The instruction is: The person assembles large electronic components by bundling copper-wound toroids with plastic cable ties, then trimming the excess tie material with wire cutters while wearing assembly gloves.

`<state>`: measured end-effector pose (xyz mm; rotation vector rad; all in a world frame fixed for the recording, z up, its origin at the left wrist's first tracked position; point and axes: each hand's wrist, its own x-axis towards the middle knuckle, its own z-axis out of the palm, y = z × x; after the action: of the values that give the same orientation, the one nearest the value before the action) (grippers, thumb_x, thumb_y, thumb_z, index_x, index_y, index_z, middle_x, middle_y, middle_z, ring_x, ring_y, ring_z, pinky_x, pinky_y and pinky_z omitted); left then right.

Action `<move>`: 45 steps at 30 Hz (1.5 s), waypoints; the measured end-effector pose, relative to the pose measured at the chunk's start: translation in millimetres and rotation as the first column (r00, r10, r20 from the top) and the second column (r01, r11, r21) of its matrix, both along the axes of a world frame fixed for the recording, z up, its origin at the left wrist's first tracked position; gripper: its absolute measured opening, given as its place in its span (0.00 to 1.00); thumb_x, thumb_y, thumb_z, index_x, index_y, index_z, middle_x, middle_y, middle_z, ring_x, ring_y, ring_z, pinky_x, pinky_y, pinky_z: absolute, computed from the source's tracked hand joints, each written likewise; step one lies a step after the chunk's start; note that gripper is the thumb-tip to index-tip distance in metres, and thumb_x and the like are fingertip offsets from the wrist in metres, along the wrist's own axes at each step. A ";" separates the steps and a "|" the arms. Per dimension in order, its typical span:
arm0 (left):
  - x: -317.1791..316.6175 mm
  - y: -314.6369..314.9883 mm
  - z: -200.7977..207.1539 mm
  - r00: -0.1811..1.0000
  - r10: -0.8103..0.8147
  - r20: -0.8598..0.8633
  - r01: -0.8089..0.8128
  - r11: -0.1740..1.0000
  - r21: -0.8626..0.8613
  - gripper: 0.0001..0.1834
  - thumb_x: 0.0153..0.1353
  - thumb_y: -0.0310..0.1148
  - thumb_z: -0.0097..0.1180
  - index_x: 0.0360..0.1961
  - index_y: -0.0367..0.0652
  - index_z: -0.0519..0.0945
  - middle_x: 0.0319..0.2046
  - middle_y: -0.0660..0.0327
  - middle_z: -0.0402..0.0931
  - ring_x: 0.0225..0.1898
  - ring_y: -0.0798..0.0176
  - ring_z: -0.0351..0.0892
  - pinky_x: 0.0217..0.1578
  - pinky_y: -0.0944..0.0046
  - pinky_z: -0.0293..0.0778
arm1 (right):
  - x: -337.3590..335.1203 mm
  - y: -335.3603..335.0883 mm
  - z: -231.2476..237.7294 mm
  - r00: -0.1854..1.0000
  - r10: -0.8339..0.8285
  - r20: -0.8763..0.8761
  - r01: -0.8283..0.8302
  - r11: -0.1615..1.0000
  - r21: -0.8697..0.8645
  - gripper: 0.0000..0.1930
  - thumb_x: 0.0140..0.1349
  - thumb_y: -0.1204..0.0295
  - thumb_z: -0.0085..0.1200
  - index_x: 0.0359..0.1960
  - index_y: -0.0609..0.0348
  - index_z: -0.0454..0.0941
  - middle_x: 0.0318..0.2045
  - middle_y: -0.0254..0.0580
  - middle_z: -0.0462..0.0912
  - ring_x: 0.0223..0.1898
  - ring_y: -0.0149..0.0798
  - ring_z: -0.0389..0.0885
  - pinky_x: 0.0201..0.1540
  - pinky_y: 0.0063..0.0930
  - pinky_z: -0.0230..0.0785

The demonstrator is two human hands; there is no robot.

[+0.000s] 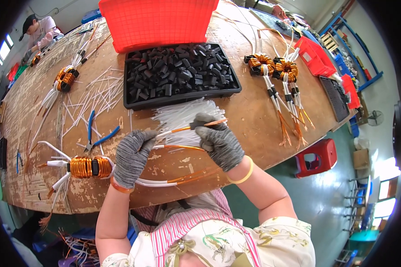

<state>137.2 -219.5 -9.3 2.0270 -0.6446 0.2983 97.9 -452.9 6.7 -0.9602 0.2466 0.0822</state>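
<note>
In the head view, at the near edge of the worn wooden workbench (263,111), a bare copper wire lead (196,127) runs left-right between both grey-gloved hands: left hand (131,155) pinches its white-sleeved end, right hand (218,140) grips the far end, nearer the pile of clear tubing (187,113). Beyond lies a black tray of sleeves (180,73), in a workshop.

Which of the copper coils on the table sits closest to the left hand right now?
The copper coil just left of the left hand, near the table's front edge. The other coils lie far off, at the upper left and upper right.
</note>
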 end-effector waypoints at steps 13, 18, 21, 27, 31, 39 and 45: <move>-18.4 35.5 -20.1 0.979 0.198 0.046 -0.203 0.937 0.285 0.08 0.56 0.30 0.57 0.36 0.38 0.80 0.30 0.51 0.78 0.32 0.49 0.78 0.37 0.57 0.74 | 15.7 47.4 -2.3 0.993 0.106 -0.045 -0.114 0.969 -0.219 0.12 0.57 0.68 0.60 0.42 0.55 0.79 0.28 0.27 0.81 0.16 0.19 0.63 0.17 0.13 0.57; -17.6 41.4 -17.9 0.987 0.145 -0.065 -0.124 0.960 0.252 0.10 0.56 0.28 0.57 0.40 0.37 0.79 0.33 0.50 0.79 0.34 0.49 0.80 0.37 0.58 0.75 | 23.2 86.1 -7.0 0.956 0.277 -0.098 -0.288 0.819 -0.497 0.10 0.54 0.68 0.62 0.35 0.58 0.80 0.24 0.30 0.79 0.19 0.22 0.67 0.19 0.17 0.60; -18.6 32.3 -12.3 0.982 0.044 -0.185 -0.066 0.992 -0.111 0.16 0.56 0.26 0.55 0.48 0.38 0.75 0.39 0.50 0.79 0.38 0.51 0.81 0.40 0.60 0.76 | 26.4 103.8 -13.4 0.927 0.371 -0.046 -0.337 0.775 -0.534 0.12 0.53 0.64 0.62 0.33 0.58 0.81 0.25 0.30 0.78 0.19 0.22 0.68 0.18 0.16 0.60; -23.9 41.2 -14.5 0.994 0.016 -0.112 -0.007 0.996 0.087 0.15 0.53 0.27 0.60 0.44 0.39 0.78 0.36 0.52 0.80 0.37 0.53 0.81 0.39 0.61 0.76 | -3.5 93.4 -8.9 0.915 0.387 -0.113 -0.401 0.843 -0.358 0.12 0.57 0.64 0.60 0.37 0.57 0.76 0.21 0.32 0.74 0.14 0.21 0.64 0.15 0.15 0.55; -30.1 37.0 -9.4 0.987 0.139 -0.081 -0.118 0.966 0.231 0.11 0.56 0.31 0.59 0.39 0.39 0.80 0.33 0.53 0.80 0.34 0.52 0.80 0.38 0.59 0.75 | -28.2 71.6 -23.4 0.693 0.635 -0.341 -0.704 0.699 -0.130 0.13 0.61 0.59 0.55 0.39 0.54 0.75 0.21 0.28 0.71 0.16 0.22 0.62 0.15 0.16 0.54; -34.8 32.8 -3.6 0.953 0.257 -0.159 -0.201 0.932 0.302 0.10 0.58 0.33 0.56 0.38 0.39 0.79 0.32 0.52 0.79 0.35 0.50 0.79 0.38 0.57 0.74 | -50.3 78.5 -38.7 0.960 0.182 -0.212 -0.044 0.847 0.529 0.17 0.66 0.67 0.48 0.55 0.51 0.68 0.28 0.31 0.71 0.20 0.24 0.64 0.21 0.21 0.59; -29.9 36.6 -19.0 0.929 0.324 -0.178 -0.264 0.918 0.295 0.11 0.59 0.34 0.56 0.40 0.40 0.78 0.34 0.52 0.79 0.36 0.50 0.79 0.40 0.56 0.73 | -56.9 67.0 -21.7 0.975 0.112 -0.194 -0.066 0.971 0.231 0.15 0.68 0.62 0.45 0.52 0.53 0.72 0.28 0.29 0.73 0.21 0.21 0.65 0.22 0.17 0.63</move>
<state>107.3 -182.9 -28.3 2.3800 -0.2419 0.1597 41.0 -385.8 -15.0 -0.7382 0.3770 0.2881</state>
